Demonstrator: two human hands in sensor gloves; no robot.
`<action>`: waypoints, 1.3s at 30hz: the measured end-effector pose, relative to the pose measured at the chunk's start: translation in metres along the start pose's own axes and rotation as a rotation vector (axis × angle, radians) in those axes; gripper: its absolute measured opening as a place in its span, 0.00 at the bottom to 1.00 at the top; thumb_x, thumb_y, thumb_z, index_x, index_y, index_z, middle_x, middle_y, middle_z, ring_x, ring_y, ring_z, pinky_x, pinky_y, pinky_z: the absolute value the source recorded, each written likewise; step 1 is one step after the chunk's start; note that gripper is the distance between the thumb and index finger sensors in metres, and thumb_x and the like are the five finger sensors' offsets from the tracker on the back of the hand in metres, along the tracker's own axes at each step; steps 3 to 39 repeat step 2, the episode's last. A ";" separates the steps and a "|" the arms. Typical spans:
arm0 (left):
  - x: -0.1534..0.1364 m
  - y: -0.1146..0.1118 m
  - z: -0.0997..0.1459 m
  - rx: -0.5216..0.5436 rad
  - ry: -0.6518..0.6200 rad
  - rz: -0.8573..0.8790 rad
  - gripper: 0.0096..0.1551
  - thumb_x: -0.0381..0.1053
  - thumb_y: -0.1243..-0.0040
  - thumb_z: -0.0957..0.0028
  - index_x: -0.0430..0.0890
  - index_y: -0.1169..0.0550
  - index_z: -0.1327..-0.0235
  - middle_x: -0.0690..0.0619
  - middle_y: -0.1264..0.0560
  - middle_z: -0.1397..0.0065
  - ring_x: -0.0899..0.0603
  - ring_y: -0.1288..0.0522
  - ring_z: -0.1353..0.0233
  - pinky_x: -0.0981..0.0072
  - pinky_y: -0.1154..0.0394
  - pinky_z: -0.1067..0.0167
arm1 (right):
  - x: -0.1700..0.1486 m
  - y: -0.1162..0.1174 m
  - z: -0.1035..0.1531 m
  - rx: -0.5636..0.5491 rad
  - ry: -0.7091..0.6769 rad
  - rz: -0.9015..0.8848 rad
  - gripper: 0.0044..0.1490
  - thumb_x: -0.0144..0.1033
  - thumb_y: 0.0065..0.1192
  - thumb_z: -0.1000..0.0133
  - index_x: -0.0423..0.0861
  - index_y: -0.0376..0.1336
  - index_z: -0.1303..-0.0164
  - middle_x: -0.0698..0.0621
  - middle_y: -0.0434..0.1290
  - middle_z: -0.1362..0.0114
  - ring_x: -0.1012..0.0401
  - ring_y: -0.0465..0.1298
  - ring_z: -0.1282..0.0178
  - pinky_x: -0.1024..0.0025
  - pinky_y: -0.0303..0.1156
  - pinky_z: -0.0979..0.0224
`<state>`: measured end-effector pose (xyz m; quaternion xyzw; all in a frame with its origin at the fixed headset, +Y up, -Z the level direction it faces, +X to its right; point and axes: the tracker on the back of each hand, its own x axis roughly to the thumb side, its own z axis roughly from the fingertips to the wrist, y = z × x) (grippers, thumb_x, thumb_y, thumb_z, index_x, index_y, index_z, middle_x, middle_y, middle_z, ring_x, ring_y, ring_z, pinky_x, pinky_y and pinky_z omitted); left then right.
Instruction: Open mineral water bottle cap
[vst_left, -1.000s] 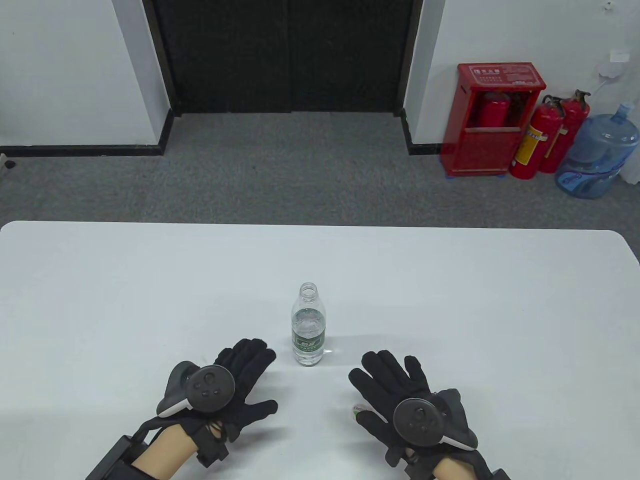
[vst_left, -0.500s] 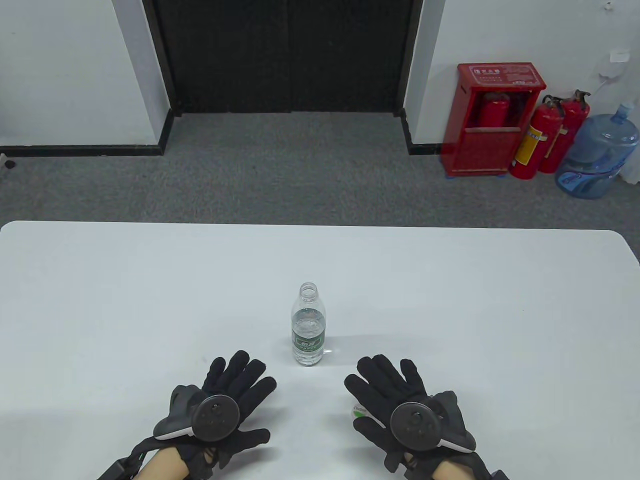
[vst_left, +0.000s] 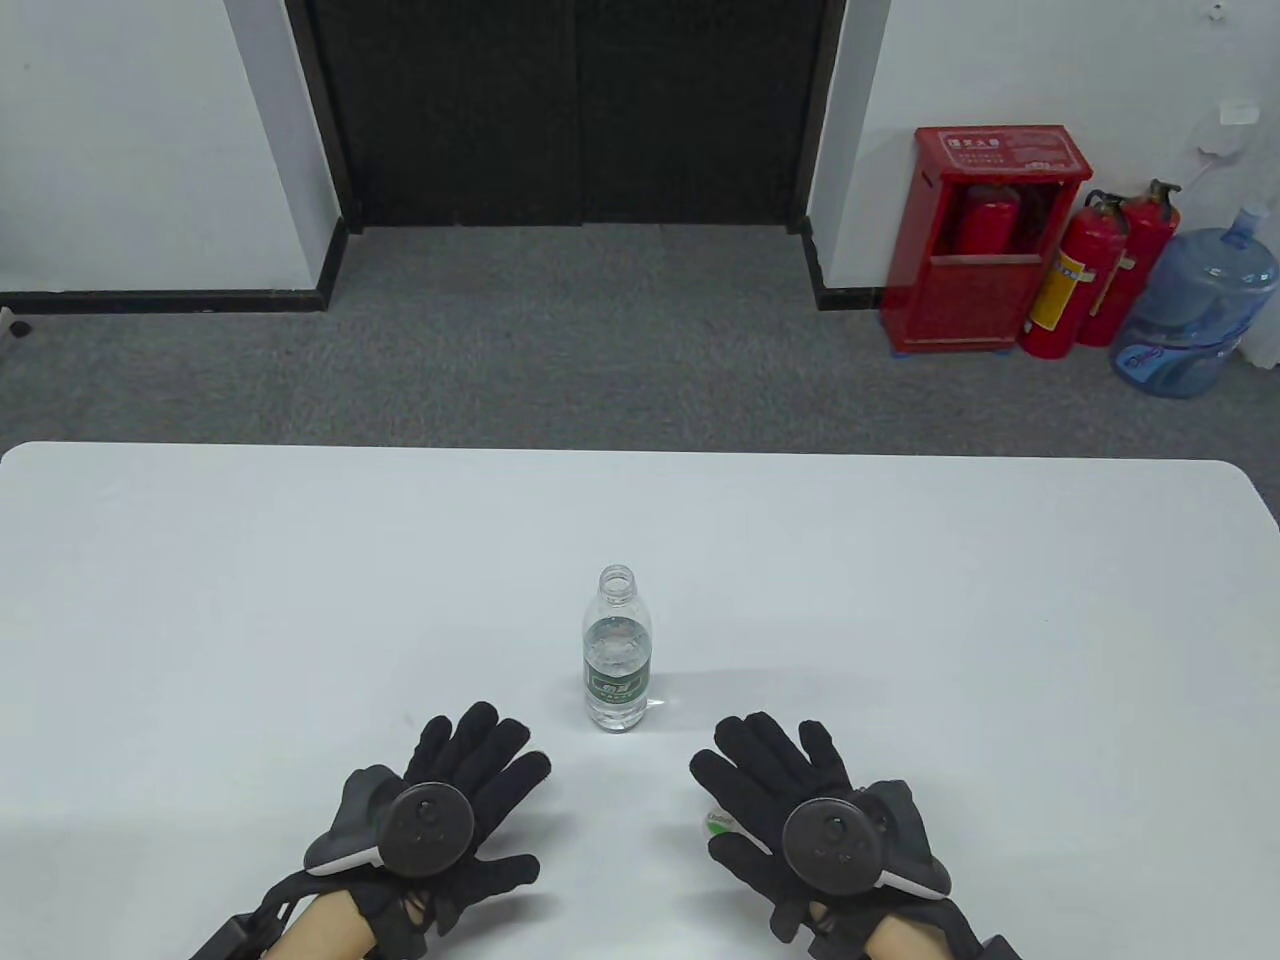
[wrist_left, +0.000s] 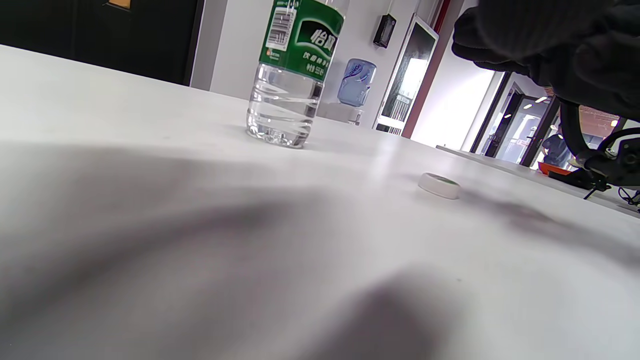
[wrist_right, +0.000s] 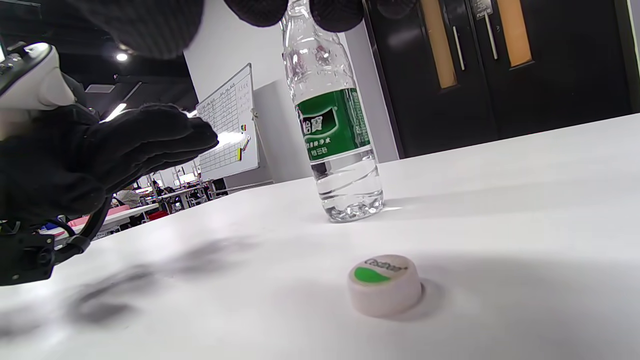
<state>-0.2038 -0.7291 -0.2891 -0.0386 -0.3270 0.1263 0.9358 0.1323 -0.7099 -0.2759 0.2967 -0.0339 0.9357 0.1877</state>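
Bottle (vst_left: 617, 650) upright, uncapped. Cap (wrist_right: 384, 291) near bottle, under right hand (vst_left: 800, 810). Left hand (vst_left: 450, 810), right hand: released, fingers spread.

White table (vst_left: 300, 560), grey carpet (vst_left: 560, 340), black double door (vst_left: 570, 110), 2 fire extinguishers (vst_left: 1095, 270) beside a red cabinet (vst_left: 985, 240).

Upper right of the table view: red metal extinguisher cabinet (vst_left: 983, 238), two red fire extinguishers (vst_left: 1095, 270), blue plastic water jug (vst_left: 1195, 310)

Both hands, left (vst_left: 450, 800) and right (vst_left: 790, 800), wear black knit gloves. Each carries a round dark tracker (vst_left: 430, 829) with white trim. Bare skin shows at the wrists (vst_left: 325, 925).
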 end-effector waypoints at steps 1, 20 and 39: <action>0.000 0.000 0.000 -0.002 0.000 0.002 0.52 0.74 0.43 0.60 0.64 0.56 0.30 0.50 0.60 0.21 0.35 0.63 0.17 0.31 0.63 0.28 | 0.000 0.000 0.000 0.003 0.001 -0.001 0.47 0.62 0.54 0.55 0.65 0.45 0.25 0.51 0.48 0.14 0.48 0.48 0.16 0.35 0.39 0.25; 0.000 0.000 0.000 -0.005 -0.001 0.006 0.52 0.74 0.43 0.60 0.64 0.56 0.30 0.50 0.60 0.21 0.35 0.62 0.17 0.31 0.63 0.28 | 0.000 0.001 0.000 0.005 0.001 -0.003 0.47 0.62 0.54 0.55 0.65 0.45 0.25 0.51 0.48 0.14 0.48 0.48 0.16 0.35 0.39 0.25; 0.000 0.000 0.000 -0.005 -0.001 0.006 0.52 0.74 0.43 0.60 0.64 0.56 0.30 0.50 0.60 0.21 0.35 0.62 0.17 0.31 0.63 0.28 | 0.000 0.001 0.000 0.005 0.001 -0.003 0.47 0.62 0.54 0.55 0.65 0.45 0.25 0.51 0.48 0.14 0.48 0.48 0.16 0.35 0.39 0.25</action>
